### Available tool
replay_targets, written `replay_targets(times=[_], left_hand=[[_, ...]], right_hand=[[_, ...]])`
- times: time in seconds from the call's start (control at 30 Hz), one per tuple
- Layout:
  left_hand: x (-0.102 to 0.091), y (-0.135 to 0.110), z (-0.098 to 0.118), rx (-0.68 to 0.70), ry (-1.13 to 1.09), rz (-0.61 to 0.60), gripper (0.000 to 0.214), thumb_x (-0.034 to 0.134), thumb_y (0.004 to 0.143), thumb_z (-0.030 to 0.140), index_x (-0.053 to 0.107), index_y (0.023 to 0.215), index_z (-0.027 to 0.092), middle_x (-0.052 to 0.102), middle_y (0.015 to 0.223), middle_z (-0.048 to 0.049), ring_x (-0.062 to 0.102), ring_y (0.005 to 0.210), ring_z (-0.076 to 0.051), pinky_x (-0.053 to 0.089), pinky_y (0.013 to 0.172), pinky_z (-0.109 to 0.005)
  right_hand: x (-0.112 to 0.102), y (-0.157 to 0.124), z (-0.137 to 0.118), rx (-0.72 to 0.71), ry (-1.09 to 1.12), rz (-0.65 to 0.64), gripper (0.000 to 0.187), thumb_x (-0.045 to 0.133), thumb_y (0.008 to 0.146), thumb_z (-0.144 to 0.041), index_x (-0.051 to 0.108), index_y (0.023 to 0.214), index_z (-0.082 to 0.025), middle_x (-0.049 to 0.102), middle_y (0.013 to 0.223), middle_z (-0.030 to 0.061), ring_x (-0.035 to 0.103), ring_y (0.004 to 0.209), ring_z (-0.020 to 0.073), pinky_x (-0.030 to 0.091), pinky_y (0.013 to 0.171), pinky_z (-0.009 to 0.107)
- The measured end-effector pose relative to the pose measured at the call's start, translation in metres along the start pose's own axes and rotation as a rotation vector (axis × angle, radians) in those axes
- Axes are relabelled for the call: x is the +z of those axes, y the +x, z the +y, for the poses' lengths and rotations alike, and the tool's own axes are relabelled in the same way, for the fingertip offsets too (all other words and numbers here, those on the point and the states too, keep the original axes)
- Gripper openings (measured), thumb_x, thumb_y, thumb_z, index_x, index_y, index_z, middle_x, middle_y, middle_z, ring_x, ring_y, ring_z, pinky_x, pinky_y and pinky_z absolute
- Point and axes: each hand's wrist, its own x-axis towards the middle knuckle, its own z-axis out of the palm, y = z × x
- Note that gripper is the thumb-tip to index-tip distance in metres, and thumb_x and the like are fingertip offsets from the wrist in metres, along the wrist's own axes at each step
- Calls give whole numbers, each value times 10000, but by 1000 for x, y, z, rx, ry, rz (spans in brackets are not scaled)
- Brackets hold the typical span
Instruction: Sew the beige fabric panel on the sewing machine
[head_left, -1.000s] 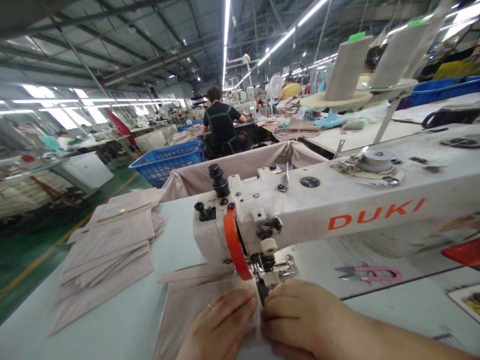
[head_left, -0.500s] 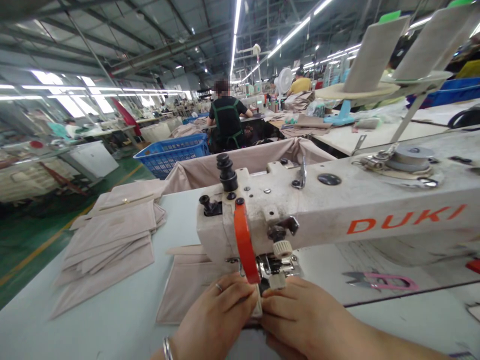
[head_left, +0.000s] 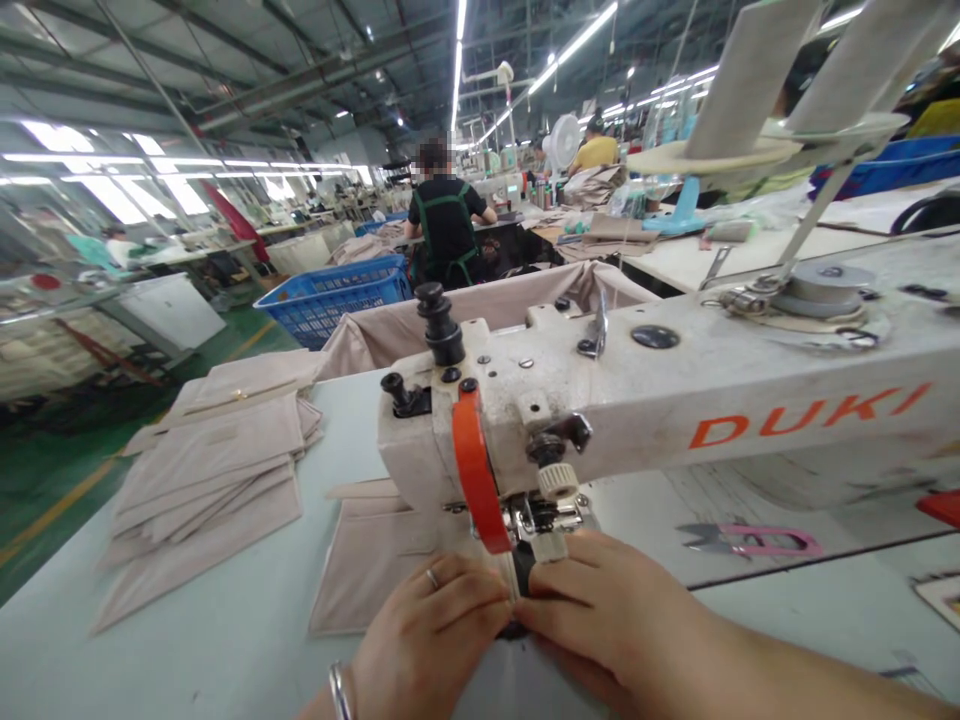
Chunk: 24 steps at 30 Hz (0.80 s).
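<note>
At the bottom centre of the frame the left hand and the right hand lie flat with fingers pressed down on a beige cloth, their fingertips meeting just under the needle part of the white sewing machine; neither hand grips anything. The cloth lies on the desk, going left from under the machine head. A pile of beige pieces lies at the left middle, and pink snips lie at the right, under the machine arm.
</note>
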Motion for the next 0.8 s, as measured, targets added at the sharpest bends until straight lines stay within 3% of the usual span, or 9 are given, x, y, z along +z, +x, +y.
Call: replay_targets(times=[0.23, 0.33, 0.6, 0.8], left_hand=[[-8, 8, -1, 57, -19, 64, 303, 369, 1067, 191, 664, 1129, 161, 758, 1048, -32, 694, 1026, -97, 499, 998, -178], [-11, 13, -6, 4, -43, 75, 289, 380, 1064, 219, 663, 1110, 184, 755, 1071, -29, 695, 1003, -106, 523, 960, -184], [-2, 15, -30, -101, 13, 12, 286, 493, 960, 75, 708, 1057, 237, 761, 1012, 8, 706, 963, -148, 547, 906, -263], [3, 21, -47, -194, 25, 5, 276, 510, 953, 131, 749, 981, 266, 771, 979, 3, 714, 901, -165, 563, 874, -281]], right_hand=[[11, 2, 4, 24, -82, 40, 220, 561, 907, -132, 672, 1080, -212, 706, 948, 32, 627, 860, 220, 502, 790, 365], [12, 5, 6, 43, -120, 77, 243, 563, 877, -130, 677, 1083, -191, 717, 958, 52, 640, 872, 252, 527, 809, 396], [17, 11, 5, 170, -155, 92, 259, 534, 846, -107, 691, 1034, -190, 720, 993, 86, 657, 847, 283, 564, 740, 429], [18, 12, 6, 160, -181, 71, 299, 504, 860, -101, 695, 1078, -174, 719, 1038, 95, 662, 871, 291, 562, 746, 439]])
